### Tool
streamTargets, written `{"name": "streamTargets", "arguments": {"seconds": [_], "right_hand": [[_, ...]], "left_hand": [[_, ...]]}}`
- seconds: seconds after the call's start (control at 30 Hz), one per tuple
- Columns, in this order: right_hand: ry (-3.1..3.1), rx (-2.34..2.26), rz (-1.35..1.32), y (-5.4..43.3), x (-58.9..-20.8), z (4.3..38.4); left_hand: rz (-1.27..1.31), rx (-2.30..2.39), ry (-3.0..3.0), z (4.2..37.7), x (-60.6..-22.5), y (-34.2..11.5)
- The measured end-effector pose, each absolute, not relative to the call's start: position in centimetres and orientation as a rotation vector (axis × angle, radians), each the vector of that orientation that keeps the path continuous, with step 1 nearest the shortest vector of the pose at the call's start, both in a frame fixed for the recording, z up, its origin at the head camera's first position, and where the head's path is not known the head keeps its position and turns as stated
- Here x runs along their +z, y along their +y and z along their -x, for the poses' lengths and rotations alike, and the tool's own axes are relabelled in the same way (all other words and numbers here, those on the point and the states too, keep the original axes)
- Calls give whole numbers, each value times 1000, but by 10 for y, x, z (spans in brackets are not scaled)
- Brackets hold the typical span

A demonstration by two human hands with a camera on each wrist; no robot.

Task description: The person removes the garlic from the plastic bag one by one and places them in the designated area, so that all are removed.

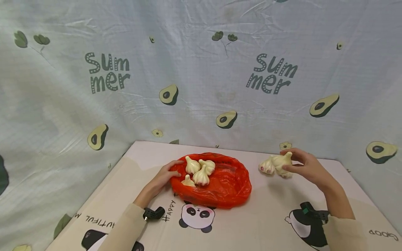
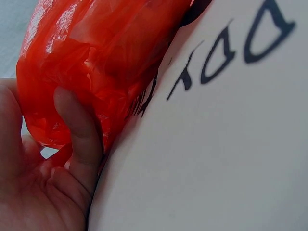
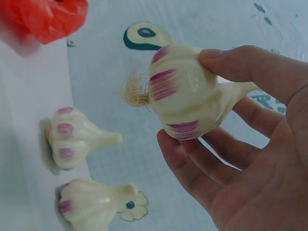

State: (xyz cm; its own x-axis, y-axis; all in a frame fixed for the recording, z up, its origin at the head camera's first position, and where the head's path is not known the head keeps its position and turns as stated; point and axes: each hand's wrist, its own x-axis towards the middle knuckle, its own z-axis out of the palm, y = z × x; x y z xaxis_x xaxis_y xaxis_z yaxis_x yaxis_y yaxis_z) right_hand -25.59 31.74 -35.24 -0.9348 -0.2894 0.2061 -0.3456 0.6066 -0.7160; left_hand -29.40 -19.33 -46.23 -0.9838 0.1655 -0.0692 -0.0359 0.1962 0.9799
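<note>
A red plastic bag [image 1: 216, 200] with a rolled-down rim sits mid-table, and several garlic bulbs [image 1: 201, 177] lie in its left half. At its left end my left hand [image 1: 161, 177] grips the rim; the left wrist view shows one digit against the red plastic [image 2: 110, 43] and others partly hidden by it. To the right of the bag, my right hand [image 1: 309, 169] holds a garlic bulb [image 3: 187, 94] between thumb and fingers, its roots pointing away from the palm. Two more garlic bulbs, one nearer the bag [image 3: 72, 139] and one farther [image 3: 94, 204], lie on the table beside that hand.
The white table [image 1: 251, 226] carries printed pandas and lettering. Behind it hangs a pale curtain [image 1: 194, 62] printed with avocados and "summer", meeting the table's back edge just beyond the bag and loose bulbs. Each wrist wears a small black camera [image 1: 154, 213].
</note>
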Motion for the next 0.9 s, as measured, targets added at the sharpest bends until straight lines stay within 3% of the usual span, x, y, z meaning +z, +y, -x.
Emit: {"name": "streamTargets", "arguments": {"seconds": [0.9], "right_hand": [[-2680,1166,-359,350,-358,256]], "left_hand": [[-149,1876,2303,294,-463,-192]]}}
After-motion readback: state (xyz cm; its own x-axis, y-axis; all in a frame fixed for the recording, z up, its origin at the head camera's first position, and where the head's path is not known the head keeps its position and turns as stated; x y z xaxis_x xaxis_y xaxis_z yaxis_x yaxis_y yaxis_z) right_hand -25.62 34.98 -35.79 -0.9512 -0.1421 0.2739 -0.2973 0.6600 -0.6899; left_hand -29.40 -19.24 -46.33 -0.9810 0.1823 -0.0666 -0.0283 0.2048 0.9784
